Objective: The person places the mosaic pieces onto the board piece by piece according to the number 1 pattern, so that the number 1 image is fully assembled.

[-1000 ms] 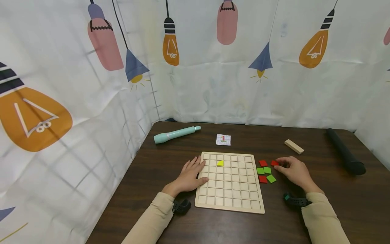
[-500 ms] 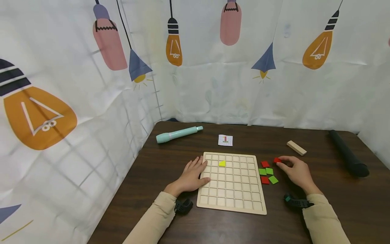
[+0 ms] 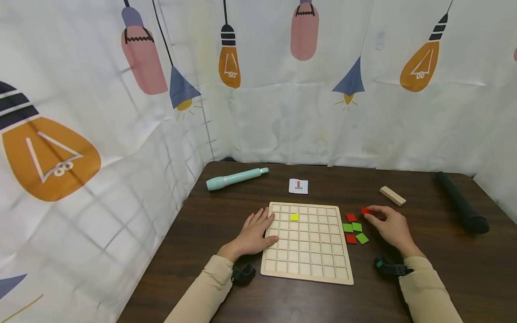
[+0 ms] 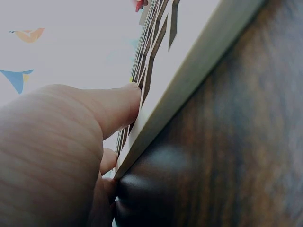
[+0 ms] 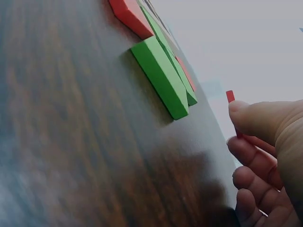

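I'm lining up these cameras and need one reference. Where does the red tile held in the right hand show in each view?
Head: the red tile is right of centre, a little below mid-height.
Left wrist: the red tile seems to be the tiny red patch at the top edge, just left of centre.
Right wrist: right of centre, around mid-height.
Shared landmark: the right hand, barely visible in the left wrist view.
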Motion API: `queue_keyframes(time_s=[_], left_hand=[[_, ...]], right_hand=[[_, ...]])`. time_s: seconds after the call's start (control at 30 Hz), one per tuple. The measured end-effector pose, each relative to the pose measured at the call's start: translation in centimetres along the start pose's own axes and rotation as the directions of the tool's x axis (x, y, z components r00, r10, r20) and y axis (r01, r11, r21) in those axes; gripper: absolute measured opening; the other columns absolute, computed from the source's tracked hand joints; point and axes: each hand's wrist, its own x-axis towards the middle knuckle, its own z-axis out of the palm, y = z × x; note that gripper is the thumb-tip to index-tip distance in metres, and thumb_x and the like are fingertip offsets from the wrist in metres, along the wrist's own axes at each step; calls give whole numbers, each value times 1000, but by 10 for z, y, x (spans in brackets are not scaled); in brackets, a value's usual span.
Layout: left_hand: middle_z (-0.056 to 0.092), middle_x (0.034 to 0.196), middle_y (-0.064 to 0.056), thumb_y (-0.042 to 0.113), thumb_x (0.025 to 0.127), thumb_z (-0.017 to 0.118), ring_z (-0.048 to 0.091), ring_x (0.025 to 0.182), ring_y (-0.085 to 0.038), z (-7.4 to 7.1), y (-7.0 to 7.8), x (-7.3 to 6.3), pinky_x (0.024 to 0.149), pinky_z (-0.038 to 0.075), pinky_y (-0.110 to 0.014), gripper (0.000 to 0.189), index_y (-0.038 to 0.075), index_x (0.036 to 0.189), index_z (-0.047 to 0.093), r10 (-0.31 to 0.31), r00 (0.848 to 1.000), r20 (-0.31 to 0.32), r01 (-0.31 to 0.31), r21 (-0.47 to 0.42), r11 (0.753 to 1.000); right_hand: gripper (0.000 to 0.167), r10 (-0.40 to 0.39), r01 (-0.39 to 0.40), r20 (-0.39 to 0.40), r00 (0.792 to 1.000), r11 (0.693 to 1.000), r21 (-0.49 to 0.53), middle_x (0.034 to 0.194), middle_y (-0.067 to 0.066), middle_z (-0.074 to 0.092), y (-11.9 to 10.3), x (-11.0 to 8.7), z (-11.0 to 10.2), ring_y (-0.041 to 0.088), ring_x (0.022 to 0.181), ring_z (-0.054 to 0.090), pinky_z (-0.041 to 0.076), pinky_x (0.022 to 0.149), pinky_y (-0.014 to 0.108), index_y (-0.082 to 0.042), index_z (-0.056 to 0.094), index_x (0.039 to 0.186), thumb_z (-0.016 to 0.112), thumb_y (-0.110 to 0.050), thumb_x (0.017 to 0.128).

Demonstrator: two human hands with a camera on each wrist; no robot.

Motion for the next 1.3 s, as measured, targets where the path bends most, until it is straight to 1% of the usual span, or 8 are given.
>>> queue_keyframes(time_s=[0.27, 0.47, 0.63, 0.73, 0.9, 1.03, 1.13, 1.3], left_hand=[[5, 163, -13, 44, 100, 52, 1, 150, -29, 1, -3, 0, 118, 1, -52, 73, 7, 156, 24, 6, 1000, 0, -6, 10, 1000], [5, 163, -12, 45, 99, 52, 1, 150, -29, 0, -4, 0, 118, 0, -52, 73, 7, 156, 24, 3, 1000, -3, -3, -2, 1000], [5, 163, -12, 44, 100, 52, 1, 150, -29, 0, -5, 0, 118, 0, -52, 73, 8, 156, 24, 0, 1000, -1, 0, 0, 1000], [5, 163, -12, 45, 100, 52, 2, 150, -29, 1, -5, -1, 118, 1, -52, 73, 8, 156, 24, -3, 1000, 2, 3, 11, 1000], [5, 163, -13, 45, 100, 52, 2, 150, -29, 2, -3, -1, 118, 1, -53, 73, 7, 156, 24, 3, 1000, 9, -3, 7, 1000], [5, 163, -12, 45, 99, 52, 1, 150, -29, 2, -2, 0, 118, 0, -53, 73, 8, 156, 23, 3, 1000, 5, -3, 1, 1000], [5, 163, -12, 45, 99, 52, 1, 150, -29, 2, -2, 1, 118, 1, -52, 73, 9, 156, 23, 1, 1000, 1, -1, 4, 1000], [6, 163, -12, 45, 99, 53, 2, 150, -29, 2, -2, 2, 118, 1, -53, 73, 8, 156, 24, -5, 1000, 0, 5, 6, 1000]], right_hand=[[45, 8, -9, 52, 999, 1000, 30, 122, 24, 61, -9, 0, 5, 27, 84, 59, 46, 62, 32, -2, 65, 123, 65, -37, 95], [41, -24, 19, 79, 997, 998, 59, 116, 20, 63, -22, 3, 10, 21, 78, 56, 45, 59, 30, -4, 66, 122, 66, -35, 94], [38, -52, 46, 101, 993, 997, 68, 110, 17, 64, -33, 3, 18, 20, 79, 54, 44, 60, 31, -4, 67, 119, 67, -33, 94], [35, -71, 63, 115, 991, 995, 76, 111, 15, 64, -40, 2, 23, 20, 81, 54, 45, 64, 32, -6, 68, 118, 68, -31, 94], [32, -95, 84, 123, 988, 992, 89, 99, 8, 65, -49, 0, 31, 18, 77, 52, 44, 62, 29, -7, 69, 116, 72, -26, 91], [32, -120, 110, 116, 986, 990, 94, 88, 4, 61, -55, 0, 37, 17, 71, 47, 38, 58, 27, -5, 70, 115, 75, -22, 88], [32, -133, 125, 104, 986, 989, 79, 88, 4, 60, -59, 1, 40, 17, 70, 46, 36, 58, 28, -4, 70, 115, 75, -20, 87], [29, -165, 158, 106, 981, 985, 73, 90, 4, 61, -66, 0, 42, 16, 70, 46, 37, 56, 27, -5, 71, 113, 75, -17, 88]])
